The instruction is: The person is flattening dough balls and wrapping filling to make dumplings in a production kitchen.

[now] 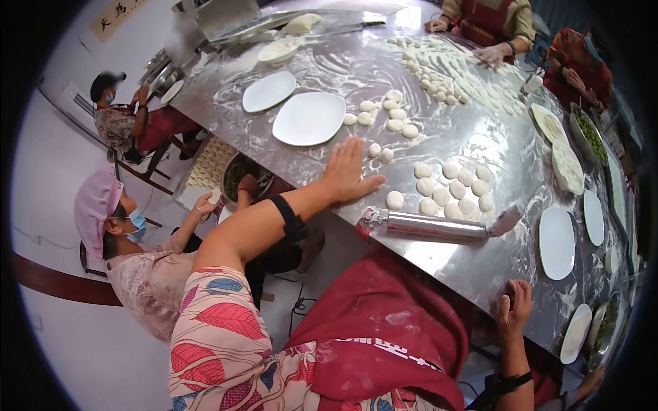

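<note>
My left hand [348, 172] lies palm down on the steel table, thumb spread and fingers stretched, holding nothing. Just past its fingertips are small flattened dough rounds [386, 156], with more dough rounds [458, 190] to its right. A metal rolling pin [437, 227] with a floury handle lies near the table's front edge, touched by neither hand. My right hand [517, 308] is at the front edge, fingers curled toward the thumb around a dark spot. What that spot is, I cannot make out.
Two white plates [309, 118] [269, 92] stand beyond my left hand, and another white plate [556, 242] sits at right. Bowls of green filling [588, 133] line the right edge. A masked co-worker [130, 240] sits at left; another person's floury hand [492, 55] rests across the table.
</note>
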Tool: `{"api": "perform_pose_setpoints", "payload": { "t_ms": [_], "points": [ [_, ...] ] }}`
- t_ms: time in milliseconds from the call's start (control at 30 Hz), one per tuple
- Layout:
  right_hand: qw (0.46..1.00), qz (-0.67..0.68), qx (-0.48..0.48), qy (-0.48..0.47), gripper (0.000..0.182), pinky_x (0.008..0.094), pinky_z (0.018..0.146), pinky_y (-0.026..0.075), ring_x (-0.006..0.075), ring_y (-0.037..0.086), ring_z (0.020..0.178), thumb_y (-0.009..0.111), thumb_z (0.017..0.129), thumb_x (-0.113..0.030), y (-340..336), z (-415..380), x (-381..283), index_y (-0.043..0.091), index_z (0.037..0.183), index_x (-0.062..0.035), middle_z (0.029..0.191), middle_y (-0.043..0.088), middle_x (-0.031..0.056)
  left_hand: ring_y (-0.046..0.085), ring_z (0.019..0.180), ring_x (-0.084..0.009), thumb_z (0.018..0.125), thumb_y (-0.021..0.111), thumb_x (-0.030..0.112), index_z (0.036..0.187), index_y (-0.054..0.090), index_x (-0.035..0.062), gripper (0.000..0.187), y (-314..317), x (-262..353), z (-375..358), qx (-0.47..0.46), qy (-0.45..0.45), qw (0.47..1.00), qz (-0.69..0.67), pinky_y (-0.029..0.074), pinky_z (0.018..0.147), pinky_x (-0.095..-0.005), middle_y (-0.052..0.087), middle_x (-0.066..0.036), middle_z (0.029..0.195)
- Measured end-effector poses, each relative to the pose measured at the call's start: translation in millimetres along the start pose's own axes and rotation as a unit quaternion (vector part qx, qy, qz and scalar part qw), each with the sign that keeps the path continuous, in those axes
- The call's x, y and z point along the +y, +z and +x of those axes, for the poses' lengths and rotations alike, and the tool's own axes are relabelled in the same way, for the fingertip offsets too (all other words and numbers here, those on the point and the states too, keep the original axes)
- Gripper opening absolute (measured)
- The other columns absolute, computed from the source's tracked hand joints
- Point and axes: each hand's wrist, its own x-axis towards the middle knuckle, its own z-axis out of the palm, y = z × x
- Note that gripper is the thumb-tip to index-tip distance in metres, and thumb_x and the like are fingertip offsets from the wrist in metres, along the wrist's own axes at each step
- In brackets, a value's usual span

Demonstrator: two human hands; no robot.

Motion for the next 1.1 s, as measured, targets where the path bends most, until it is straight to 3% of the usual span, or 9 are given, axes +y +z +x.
{"api": "perform_pose_setpoints", "payload": {
  "t_ms": [133,233,333,500,600,733,833,933,1100],
  "points": [
    [1.0,0.019,-0.008,0.006,0.034,0.0425,0.084,0.046,0.0376,0.057,0.096,0.054,0.09,-0.025,-2.7,0.4,2.6,0.057,0.109,0.0031,0.105,0.055,0.0221,0.044,0.124,-0.0373,0.077,0.071,0.034,0.13,0.045,-0.0009,0.069,3.6,4.7,25.9,0.098,-0.049,0.978,-0.18,0.038,0.101,-0.0424,0.048,-0.022,0.129],
    [1.0,0.012,0.006,0.0,0.032,0.0425,0.084,0.047,0.0379,0.057,0.096,0.055,0.089,-0.023,0.0,-1.4,3.9,0.058,0.108,0.003,0.105,0.055,0.0221,0.058,0.103,-0.0331,0.073,0.072,0.022,0.111,0.061,0.0052,0.043,-6.5,-3.4,40.1,-0.006,-0.019,0.989,-0.149,0.048,0.084,-0.0405,0.06,-0.017,0.109],
    [1.0,0.022,0.004,0.011,0.032,0.0427,0.084,0.046,0.038,0.057,0.095,0.055,0.089,-0.023,-0.7,-1.1,-1.2,0.058,0.108,0.0028,0.105,0.055,0.0219,0.062,0.085,-0.0324,0.073,0.069,0.02,0.093,0.066,0.005,0.025,-4.9,-12.7,45.8,0.014,-0.015,0.985,-0.17,0.049,0.075,-0.042,0.064,-0.016,0.091],
    [1.0,0.029,0.008,0.006,0.032,0.0422,0.085,0.046,0.0376,0.056,0.096,0.054,0.09,-0.023,2.2,-3.0,2.8,0.057,0.108,0.0031,0.105,0.055,0.0214,0.064,0.08,-0.0257,0.078,0.068,0.017,0.1,0.066,0.0014,0.027,-26.3,-33.8,12.2,0.062,-0.022,0.992,-0.105,0.051,0.074,-0.0353,0.064,-0.014,0.087],
    [0.999,0.033,0.006,0.009,0.032,0.0418,0.086,0.045,0.0373,0.055,0.096,0.053,0.091,-0.023,1.5,-2.2,-0.1,0.057,0.108,0.0034,0.104,0.055,0.0212,0.063,0.08,-0.027,0.08,0.068,0.021,0.1,0.066,0.0012,0.029,-47.3,-34.7,-26.9,0.007,-0.039,0.995,-0.087,0.05,0.075,-0.0363,0.063,-0.013,0.086],
    [1.0,0.029,0.0,-0.001,0.033,0.0421,0.085,0.045,0.0375,0.055,0.095,0.053,0.091,-0.026,-1.0,2.0,-5.1,0.057,0.108,0.0034,0.105,0.054,0.0212,0.056,0.102,-0.0368,0.077,0.07,0.028,0.113,0.06,-0.0006,0.046,-55.1,-35.3,-43.6,-0.009,-0.003,0.996,-0.086,0.045,0.09,-0.0417,0.06,-0.02,0.105],
    [1.0,0.013,-0.004,-0.014,0.034,0.0425,0.084,0.045,0.0377,0.055,0.094,0.053,0.092,-0.027,0.2,0.8,0.5,0.056,0.108,0.0034,0.105,0.054,0.0213,0.045,0.121,-0.0388,0.082,0.065,0.044,0.129,0.045,-0.0063,0.072,-49.5,-24.2,-27.2,0.079,0.056,0.995,-0.003,0.035,0.103,-0.0449,0.048,-0.025,0.129],
    [1.0,0.009,-0.008,-0.009,0.035,0.0428,0.084,0.045,0.0379,0.055,0.094,0.052,0.092,-0.027,0.2,1.5,0.3,0.056,0.109,0.0035,0.105,0.054,0.0216,0.032,0.134,-0.0385,0.083,0.057,0.06,0.138,0.031,-0.01,0.093,-33.9,-18.5,-16.3,0.055,0.126,0.985,0.105,0.025,0.11,-0.0493,0.033,-0.028,0.144],
    [0.999,0.037,-0.015,0.03,0.036,0.0421,0.084,0.046,0.0384,0.056,0.097,0.051,0.092,-0.027,0.1,3.7,-5.2,0.057,0.109,0.0038,0.106,0.054,0.0224,0.027,0.138,-0.0383,0.081,0.055,0.066,0.14,0.029,-0.0091,0.099,-12.9,-23.2,-17.5,-0.024,0.097,0.988,0.115,0.02,0.112,-0.0519,0.03,-0.027,0.146]
  ]
}}
